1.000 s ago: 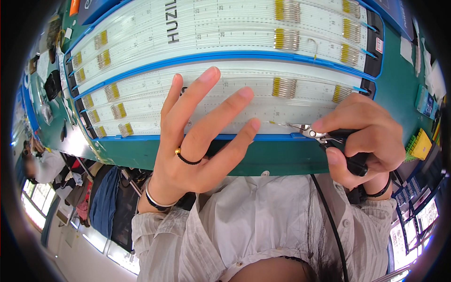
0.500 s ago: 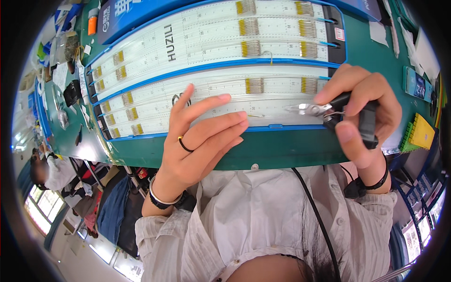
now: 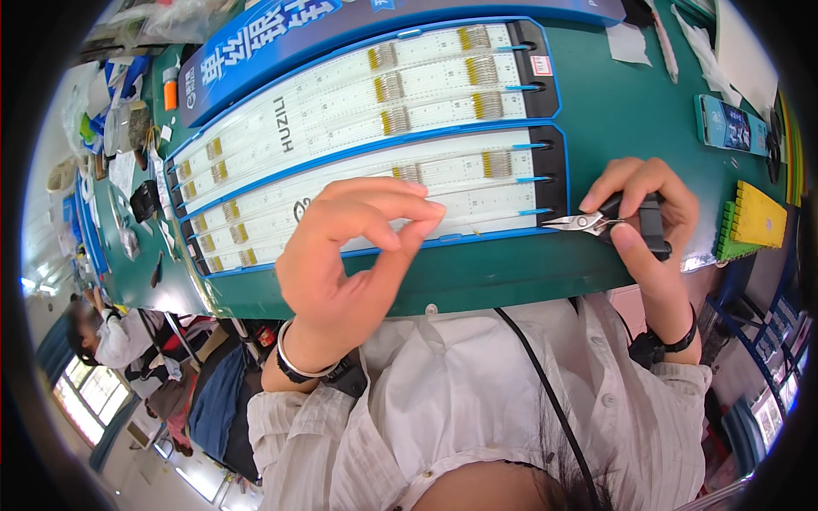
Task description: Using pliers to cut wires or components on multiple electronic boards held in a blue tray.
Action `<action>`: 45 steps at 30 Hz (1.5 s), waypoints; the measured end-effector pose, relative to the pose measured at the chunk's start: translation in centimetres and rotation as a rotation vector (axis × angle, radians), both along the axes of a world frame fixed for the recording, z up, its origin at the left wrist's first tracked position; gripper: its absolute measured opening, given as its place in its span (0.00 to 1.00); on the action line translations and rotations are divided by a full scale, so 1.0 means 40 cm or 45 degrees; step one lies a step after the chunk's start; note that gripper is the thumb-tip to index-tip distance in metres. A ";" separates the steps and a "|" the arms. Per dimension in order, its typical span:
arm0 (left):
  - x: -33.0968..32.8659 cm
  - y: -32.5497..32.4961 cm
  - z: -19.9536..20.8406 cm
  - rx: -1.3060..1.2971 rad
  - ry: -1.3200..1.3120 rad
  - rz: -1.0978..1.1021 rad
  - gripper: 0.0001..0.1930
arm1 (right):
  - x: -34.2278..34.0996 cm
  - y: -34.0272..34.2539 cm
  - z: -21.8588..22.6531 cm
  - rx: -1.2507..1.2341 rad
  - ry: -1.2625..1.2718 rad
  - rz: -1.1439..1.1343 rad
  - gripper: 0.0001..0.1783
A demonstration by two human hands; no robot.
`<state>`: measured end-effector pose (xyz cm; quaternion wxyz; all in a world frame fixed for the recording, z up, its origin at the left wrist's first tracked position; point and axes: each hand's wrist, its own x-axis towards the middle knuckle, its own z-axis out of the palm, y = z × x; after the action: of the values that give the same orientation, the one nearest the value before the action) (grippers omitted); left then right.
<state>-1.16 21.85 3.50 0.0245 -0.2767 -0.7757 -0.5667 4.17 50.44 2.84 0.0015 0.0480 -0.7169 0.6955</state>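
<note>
A blue-framed, two-leaf rig case lies unfolded on the green table, its white ruled strips crossed by yellow-and-silver spring bands. Over its near edge, my left hand is closed, thumb and index fingertips pinched together. Whatever sits in that pinch is too fine to make out. At the case's near right corner, my right hand grips small black-handled pliers with pointed metal jaws turned left. The jaws look slightly apart and their tips reach the black end strip. Behind my left hand, part of the lower leaf is hidden.
A blue printed box stands behind the case. On the right are a teal box and yellow and green pads. Clutter, including an orange-and-white bottle, covers the left side. A person sits at far left.
My left fingers have gone from stretched out over the lower leaf to a pinch, raised off it. The pliers are now at the case's right end. The whole view has shifted.
</note>
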 end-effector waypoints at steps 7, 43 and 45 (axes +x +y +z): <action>0.007 0.050 -0.002 -0.209 0.006 -0.224 0.19 | -0.007 0.005 -0.022 -0.093 0.002 -0.001 0.11; 0.026 -0.028 -0.043 -1.089 0.498 -0.127 0.25 | -0.086 0.023 -0.030 0.073 0.211 0.354 0.19; 0.025 -0.027 -0.055 -1.107 0.550 -0.124 0.24 | -0.087 0.019 -0.029 0.110 0.247 0.370 0.19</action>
<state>-0.15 20.78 1.32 0.0405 -0.4087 -0.9038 -0.1204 0.69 51.18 1.68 -0.0321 0.2182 -0.7282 0.6489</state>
